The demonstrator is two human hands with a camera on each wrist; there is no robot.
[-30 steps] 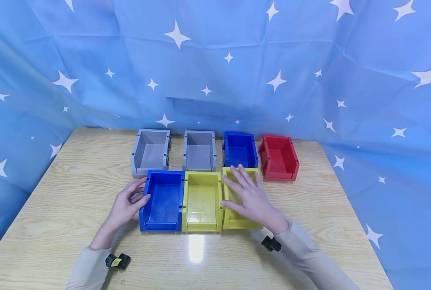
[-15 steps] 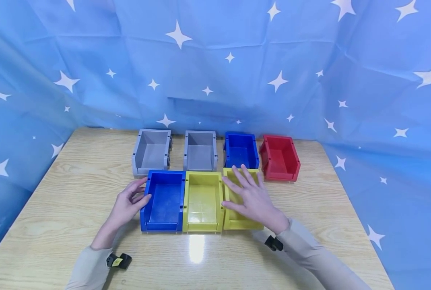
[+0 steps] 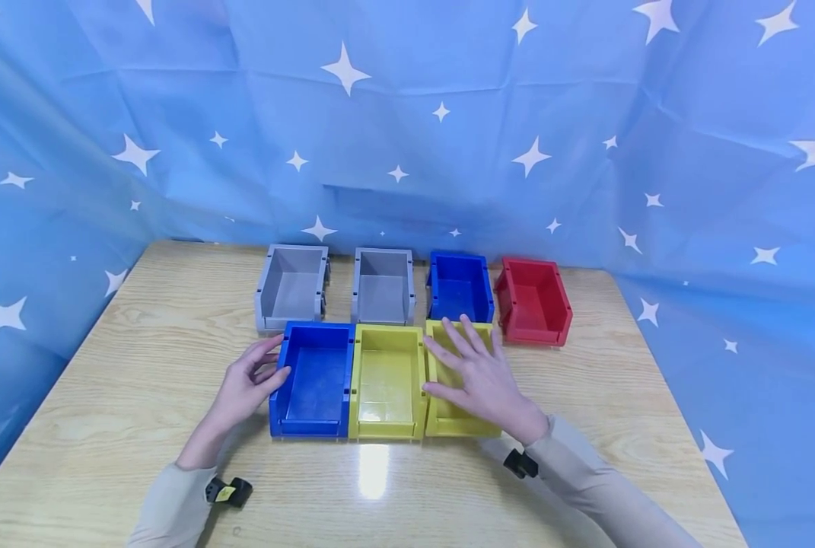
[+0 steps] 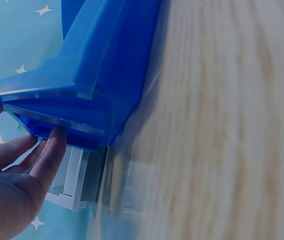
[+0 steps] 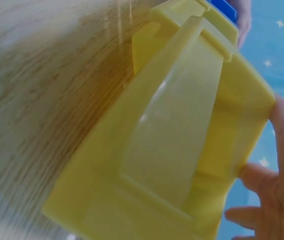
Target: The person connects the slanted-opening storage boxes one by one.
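Note:
Three storage bins stand side by side in the front row: a blue bin [image 3: 316,384], a middle yellow bin [image 3: 386,377] and a right yellow bin [image 3: 451,426]. My left hand [image 3: 243,388] grips the blue bin's left wall, thumb at the rim and fingers outside. In the left wrist view, that hand [image 4: 16,192] holds the blue bin's [image 4: 119,55] edge between thumb and fingers. My right hand [image 3: 485,384] lies over the right yellow bin with fingers spread, covering part of it. The right wrist view shows fingertips [image 5: 254,175] at that bin's rim.
Behind the front row stand a left grey bin [image 3: 294,285], a second grey bin [image 3: 383,289], another blue bin [image 3: 460,285] and a red bin [image 3: 536,301]. All are on a wooden table [image 3: 140,342], before a blue star-patterned cloth [image 3: 407,114].
The whole head view has shifted slightly, so everything appears a little farther right. Both hands keep their places on the bins.

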